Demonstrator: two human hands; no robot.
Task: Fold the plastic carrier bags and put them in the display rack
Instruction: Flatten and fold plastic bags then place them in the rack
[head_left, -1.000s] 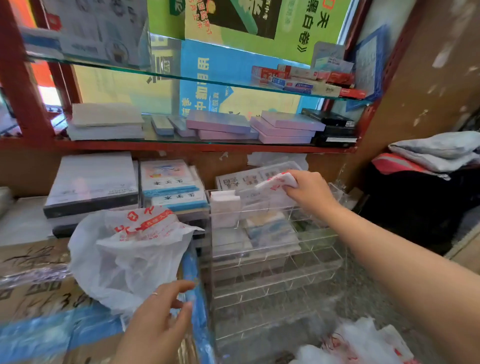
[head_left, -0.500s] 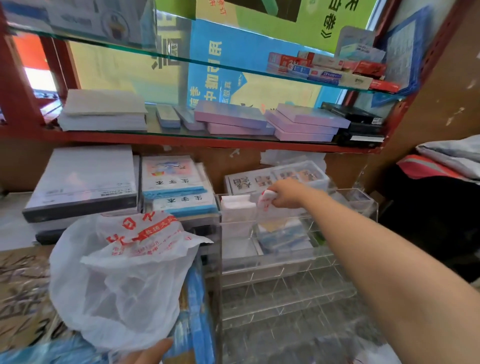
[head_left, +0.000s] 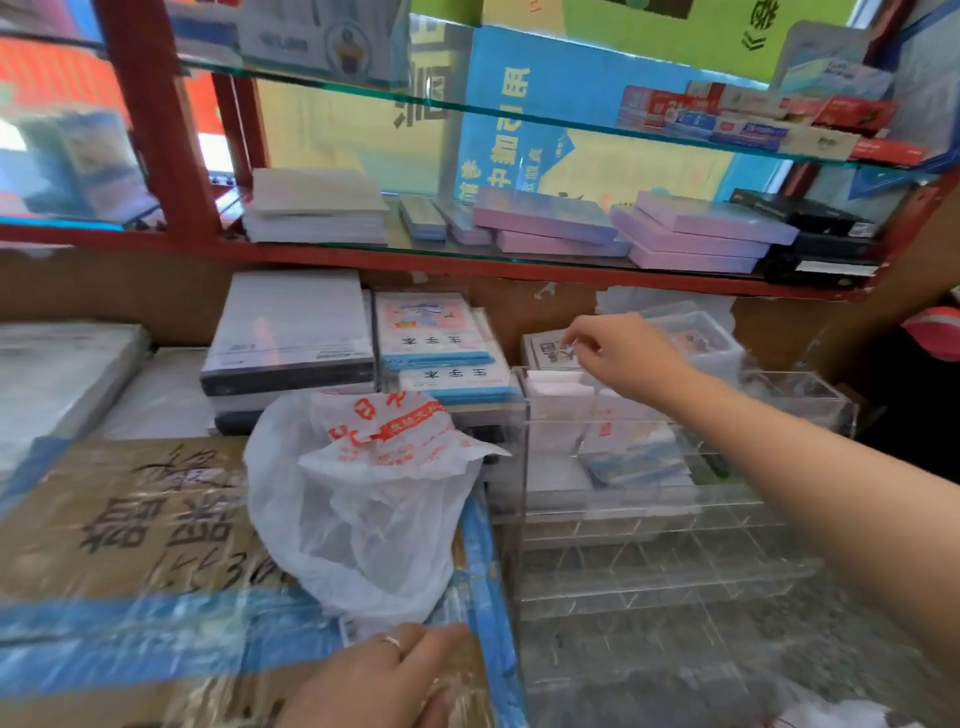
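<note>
Nearest, the left hand (head_left: 384, 675) is lying with relaxed fingers, holding nothing, on the taped brown cardboard carton (head_left: 130, 545), just below one loose, unfolded white plastic carrier bag with red print (head_left: 374, 499). Beyond, the clear acrylic tiered display rack (head_left: 649, 551) is holding two folded white bags (head_left: 558, 395) in its top tier. The right hand (head_left: 618, 353), gripping a folded bag a second ago, is lifting away released, fingers loosely curled. One bag is evidently newly delivered; one is awaiting folding.

Head cam, close, facing fwd-down at rack (head_left: 675, 519).
</note>
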